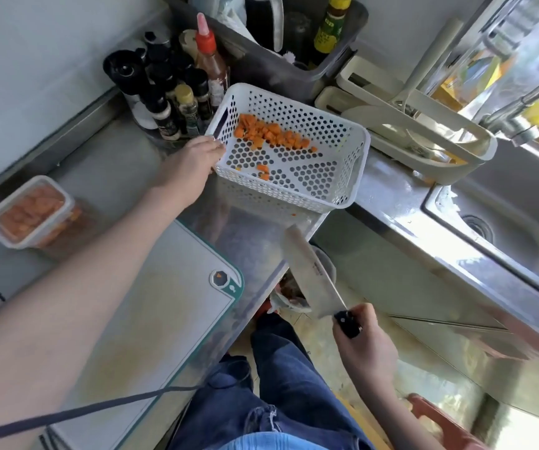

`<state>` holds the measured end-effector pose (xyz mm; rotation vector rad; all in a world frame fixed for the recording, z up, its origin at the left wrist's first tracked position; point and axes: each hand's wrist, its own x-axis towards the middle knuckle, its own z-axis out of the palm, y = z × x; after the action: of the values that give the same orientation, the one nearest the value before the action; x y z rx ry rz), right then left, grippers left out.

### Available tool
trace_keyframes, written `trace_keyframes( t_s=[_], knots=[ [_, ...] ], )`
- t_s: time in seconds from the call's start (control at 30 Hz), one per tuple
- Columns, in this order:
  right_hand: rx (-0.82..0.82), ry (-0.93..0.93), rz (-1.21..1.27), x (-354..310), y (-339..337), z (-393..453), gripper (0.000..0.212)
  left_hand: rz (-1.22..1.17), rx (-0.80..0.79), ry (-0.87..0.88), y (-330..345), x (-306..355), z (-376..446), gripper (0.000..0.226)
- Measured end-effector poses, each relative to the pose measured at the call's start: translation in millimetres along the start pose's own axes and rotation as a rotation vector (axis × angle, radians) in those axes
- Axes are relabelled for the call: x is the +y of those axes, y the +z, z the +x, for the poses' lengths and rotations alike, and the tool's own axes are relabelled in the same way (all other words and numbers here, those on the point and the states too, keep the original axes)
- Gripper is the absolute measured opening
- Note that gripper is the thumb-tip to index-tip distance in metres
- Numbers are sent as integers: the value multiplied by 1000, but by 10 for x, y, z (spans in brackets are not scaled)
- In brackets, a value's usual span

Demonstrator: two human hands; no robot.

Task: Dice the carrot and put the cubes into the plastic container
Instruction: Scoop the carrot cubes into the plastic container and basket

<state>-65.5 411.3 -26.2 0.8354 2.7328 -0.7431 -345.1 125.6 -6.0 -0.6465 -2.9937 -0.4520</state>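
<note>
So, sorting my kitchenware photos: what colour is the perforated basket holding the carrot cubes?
White; the basket shows in the head view, the only one.

Orange carrot cubes [271, 133] lie in a white, hole-patterned basket [342, 164]; teal-edged board [177, 287].

The left hand [193, 164] grips the white basket [342, 177] of carrot cubes [271, 133]; the right hand [364, 345] holds a cleaver [310, 271].

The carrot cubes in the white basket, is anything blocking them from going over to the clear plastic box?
Nothing visible blocks the way. The carrot cubes lie in the white basket, held by the left hand. Only bare counter and the person's forearm lie toward the lidded plastic container.
</note>
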Motion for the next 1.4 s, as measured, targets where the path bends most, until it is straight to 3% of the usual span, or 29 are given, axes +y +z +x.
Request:
trace_keyframes(
  t_s=[0.2, 0.4, 0.5, 0.53, 0.6, 0.73, 0.83, 0.97, 1.17, 1.4],
  knots=[
    [-226, -287, -15, -211, 40, 97, 27, -211, 423, -411, -41, 145, -1251, 51],
    [-322, -594, 9, -744, 337, 260, 23, -110, 480, -1117, 245, 321, -3334, 37],
    [-384, -807, 36, -1045, 593, 366, 22, -208, 568, -1558, 378, 347, -3893, 34],
    [-393, -845, 27, -1116, 656, 414, 22, -255, 584, -1613, 392, 365, -3927, 25],
    [-426, -900, 9, -1294, 756, 491, 19, -299, 571, -1541, 364, 461, -3917, 5],
    [-473, -938, -47, -1508, 877, 502, 20, -313, 547, -1497, 395, 527, -3977, 12],
    [-500, -904, -65, -1563, 867, 500, 37, -294, 532, -1444, 426, 573, -4018, 4],
    [-551, -784, -15, -1607, 843, 541, 57, -215, 466, -1528, 532, 656, -4116, 33],
    [-592, -705, -19, -1610, 908, 604, 58, -326, 493, -1643, 438, 692, -4063, 10],
    [-576, -695, -35, -1810, 896, 789, 53, -387, 547, -1612, 448, 570, -3846, 32]
  ],
)
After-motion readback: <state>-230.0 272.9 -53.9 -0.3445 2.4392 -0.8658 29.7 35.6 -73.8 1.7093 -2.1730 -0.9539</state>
